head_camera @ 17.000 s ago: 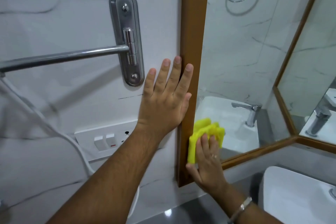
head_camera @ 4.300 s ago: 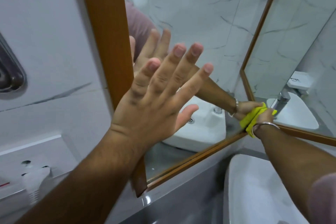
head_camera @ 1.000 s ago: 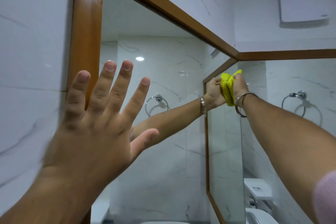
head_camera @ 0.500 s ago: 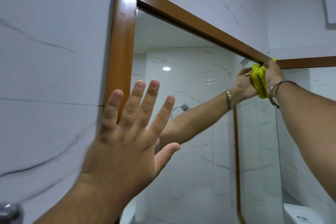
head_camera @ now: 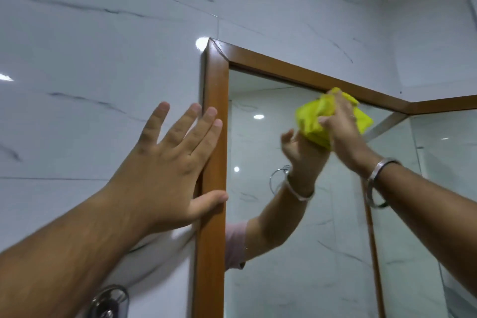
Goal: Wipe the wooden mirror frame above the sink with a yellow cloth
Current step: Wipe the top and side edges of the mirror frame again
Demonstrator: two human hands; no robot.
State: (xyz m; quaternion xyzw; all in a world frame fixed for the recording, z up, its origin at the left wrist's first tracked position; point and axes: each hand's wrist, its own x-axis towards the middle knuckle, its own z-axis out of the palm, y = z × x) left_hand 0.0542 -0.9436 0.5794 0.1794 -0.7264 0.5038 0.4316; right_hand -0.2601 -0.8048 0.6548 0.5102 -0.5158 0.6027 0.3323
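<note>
The wooden mirror frame (head_camera: 214,116) runs up the marble wall and turns along the top of the mirror toward the corner. My left hand (head_camera: 170,165) lies flat and spread on the wall, its fingertips and thumb touching the frame's left upright. My right hand (head_camera: 340,129) clutches a bunched yellow cloth (head_camera: 313,121) just below the frame's top rail (head_camera: 296,73), close to the glass. The mirror reflects that hand and arm beneath the cloth.
White marble tiles (head_camera: 103,46) cover the wall left of and above the mirror. A chrome fitting (head_camera: 109,302) pokes up at the bottom edge. A second framed mirror (head_camera: 444,162) meets the first at the right corner. A metal bangle (head_camera: 379,178) circles my right wrist.
My right hand with the cloth has slid left along the top rail, away from the corner. My left hand has shifted off the glass onto the wall and left upright. The view swung left.
</note>
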